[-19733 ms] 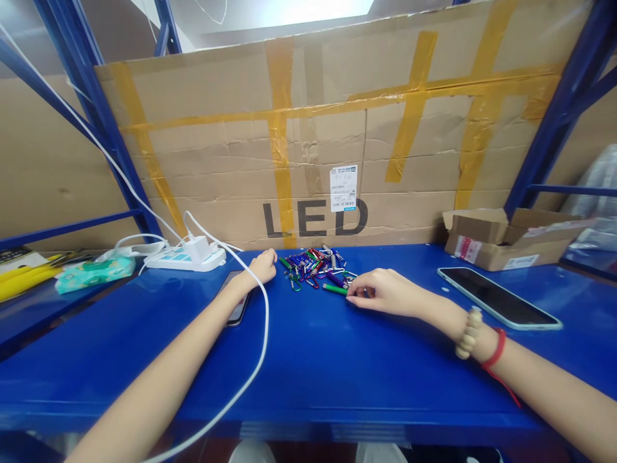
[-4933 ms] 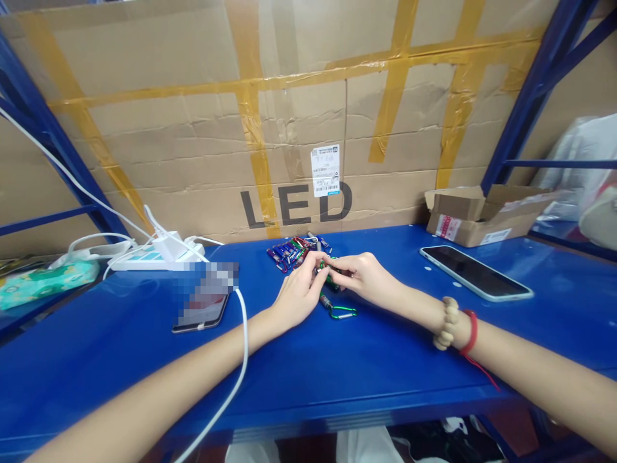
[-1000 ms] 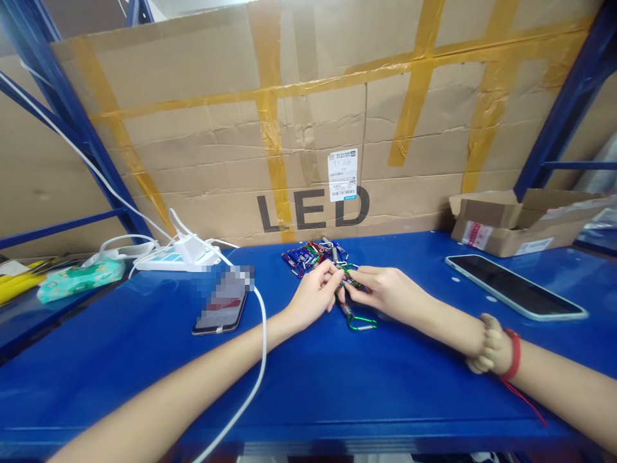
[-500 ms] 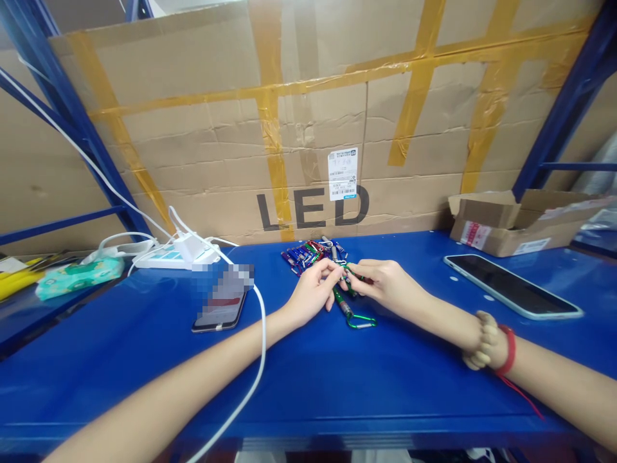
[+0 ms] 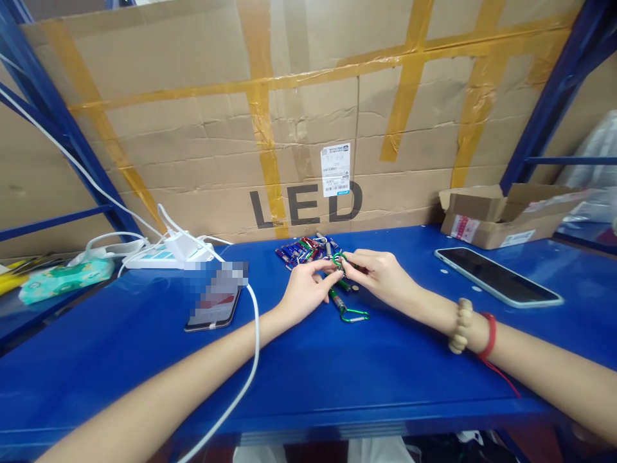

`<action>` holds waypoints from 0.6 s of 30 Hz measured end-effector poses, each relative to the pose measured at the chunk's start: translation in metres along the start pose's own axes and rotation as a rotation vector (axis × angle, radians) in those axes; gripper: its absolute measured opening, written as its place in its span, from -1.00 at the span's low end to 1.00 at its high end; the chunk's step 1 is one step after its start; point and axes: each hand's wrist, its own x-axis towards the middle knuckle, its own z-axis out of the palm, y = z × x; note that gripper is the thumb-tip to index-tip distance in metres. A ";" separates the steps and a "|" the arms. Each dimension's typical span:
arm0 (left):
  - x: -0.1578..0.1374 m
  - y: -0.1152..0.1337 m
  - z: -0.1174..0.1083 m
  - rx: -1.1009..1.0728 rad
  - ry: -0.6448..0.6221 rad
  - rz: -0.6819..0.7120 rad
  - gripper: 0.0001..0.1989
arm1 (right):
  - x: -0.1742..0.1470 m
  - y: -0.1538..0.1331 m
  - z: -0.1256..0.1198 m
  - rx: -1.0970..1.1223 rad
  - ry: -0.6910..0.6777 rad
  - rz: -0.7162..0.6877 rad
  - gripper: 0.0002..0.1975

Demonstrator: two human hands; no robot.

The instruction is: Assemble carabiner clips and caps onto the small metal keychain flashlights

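My left hand (image 5: 307,292) and my right hand (image 5: 383,275) meet over the middle of the blue table, their thumbs and fingers closed on a green carabiner (image 5: 339,257). The fingers partly hide what is attached to it. Just below them lies a small green tube-shaped keychain piece (image 5: 337,299) with its own green carabiner clip (image 5: 355,316) pointing right. Beside it is a small round disc (image 5: 355,289). Behind my hands sits a pile of red, blue and purple metal keychain pieces (image 5: 295,252) with clips, partly covered by my fingers.
A phone (image 5: 214,305) lies left, with a white cable (image 5: 255,334) crossing over my left forearm. Farther left are a power strip (image 5: 144,258) and a green packet (image 5: 67,280). Another phone (image 5: 499,276) and an open cardboard box (image 5: 501,222) are at right.
The camera view has shifted slightly. Between my fingertips the green carabiner now shows more plainly, and the small disc beside the tube has come into sight. Both hands remain together.
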 end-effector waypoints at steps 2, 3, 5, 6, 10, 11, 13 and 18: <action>-0.001 0.001 0.000 0.048 -0.002 0.008 -0.74 | 0.001 0.001 -0.002 -0.021 0.007 0.010 -0.67; -0.001 0.001 0.000 0.064 0.005 0.013 -0.73 | 0.001 0.002 -0.003 -0.038 0.002 0.029 -0.67; 0.000 0.000 0.000 0.088 0.043 0.018 -0.74 | 0.002 0.006 -0.007 -0.077 -0.028 0.093 -0.68; 0.001 -0.001 -0.001 0.098 0.068 0.014 -0.74 | 0.003 0.008 -0.009 -0.104 -0.051 0.133 -0.68; 0.004 -0.005 -0.003 0.106 0.152 -0.029 -0.72 | 0.005 0.014 -0.017 -0.291 -0.207 0.297 -0.68; 0.004 -0.006 -0.003 0.109 0.168 -0.031 -0.73 | 0.005 0.014 -0.018 -0.348 -0.258 0.334 -0.68; 0.005 -0.007 -0.003 0.137 0.192 -0.014 -0.74 | 0.005 0.013 -0.019 -0.444 -0.346 0.394 -0.66; 0.003 -0.008 -0.002 0.327 0.122 0.120 -0.81 | 0.005 0.011 -0.023 -0.494 -0.348 0.426 -0.65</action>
